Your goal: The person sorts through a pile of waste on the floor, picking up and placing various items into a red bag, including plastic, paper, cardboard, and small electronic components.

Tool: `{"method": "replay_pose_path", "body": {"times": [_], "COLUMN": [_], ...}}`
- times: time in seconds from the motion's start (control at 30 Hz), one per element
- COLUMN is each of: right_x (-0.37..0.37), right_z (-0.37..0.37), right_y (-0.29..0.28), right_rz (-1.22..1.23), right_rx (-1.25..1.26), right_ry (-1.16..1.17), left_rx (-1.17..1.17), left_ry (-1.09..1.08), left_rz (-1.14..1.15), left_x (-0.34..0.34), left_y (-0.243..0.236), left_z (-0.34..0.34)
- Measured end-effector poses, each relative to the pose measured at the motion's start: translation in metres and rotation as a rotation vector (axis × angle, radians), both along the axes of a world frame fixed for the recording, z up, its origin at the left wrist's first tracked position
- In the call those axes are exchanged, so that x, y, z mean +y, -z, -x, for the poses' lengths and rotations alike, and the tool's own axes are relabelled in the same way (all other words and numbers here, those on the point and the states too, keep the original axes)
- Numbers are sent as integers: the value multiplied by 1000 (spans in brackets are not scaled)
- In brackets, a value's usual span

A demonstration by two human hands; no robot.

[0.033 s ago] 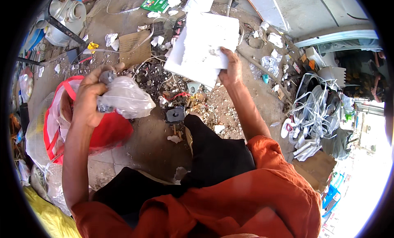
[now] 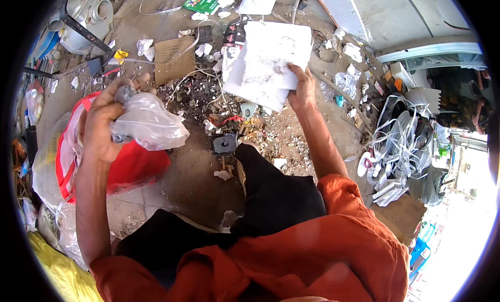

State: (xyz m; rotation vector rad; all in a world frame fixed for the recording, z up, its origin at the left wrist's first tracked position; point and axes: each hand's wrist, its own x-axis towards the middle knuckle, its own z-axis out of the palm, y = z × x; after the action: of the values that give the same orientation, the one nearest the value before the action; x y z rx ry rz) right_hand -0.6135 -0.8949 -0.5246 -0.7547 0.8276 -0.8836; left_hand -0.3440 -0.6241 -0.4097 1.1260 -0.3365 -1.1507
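Observation:
My left hand (image 2: pixel 107 122) is closed on a crumpled clear plastic bag (image 2: pixel 159 126) with dark grey bits bunched at its gathered end. It hovers over a red bag (image 2: pixel 138 169) with a pale lining, which stands on the ground at the left. Between thumb and fingers, my right hand (image 2: pixel 302 91) grips the lower right edge of some white foam sheets (image 2: pixel 276 54). Their faces are speckled with dark dirt, and they are held above the littered ground. Below them lie a dark square piece with a hole (image 2: pixel 225 143) and a small teal-grey triangular part (image 2: pixel 249 110).
A flat piece of cardboard (image 2: pixel 174 59) and a green box (image 2: pixel 201 2) lie farther off. White straps (image 2: pixel 398 140) are heaped at the right. White plastic jugs (image 2: pixel 96 20) stand at the far left behind a black metal bar (image 2: pixel 86 31). Broken bits cover the middle ground.
My left hand and the plastic bag have shifted slightly left. My right hand and the foam sheets have moved a little right and nearer to me.

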Motion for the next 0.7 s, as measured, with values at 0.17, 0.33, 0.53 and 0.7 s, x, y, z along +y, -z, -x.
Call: {"method": "replay_pose_path", "body": {"times": [0.17,0.33,0.53,0.7], "right_x": [-23,-20,-88,-200], "right_z": [73,99,136,109], "right_y": [27,32,61,114], "right_rz": [207,34,315,559], "right_rx": [252,466,1203,1102], "right_ry": [-10,-480,-1011,-363], "left_rx": [-228,-605,-965,-1400], "left_ry": [-300,-385,-105,79], "left_rz": [-9,-377,-953,-794], "left_x": [89,202,168,132], "left_y": [-30,-17,39,20], "left_z": [-68,-135,-112,-78]}}
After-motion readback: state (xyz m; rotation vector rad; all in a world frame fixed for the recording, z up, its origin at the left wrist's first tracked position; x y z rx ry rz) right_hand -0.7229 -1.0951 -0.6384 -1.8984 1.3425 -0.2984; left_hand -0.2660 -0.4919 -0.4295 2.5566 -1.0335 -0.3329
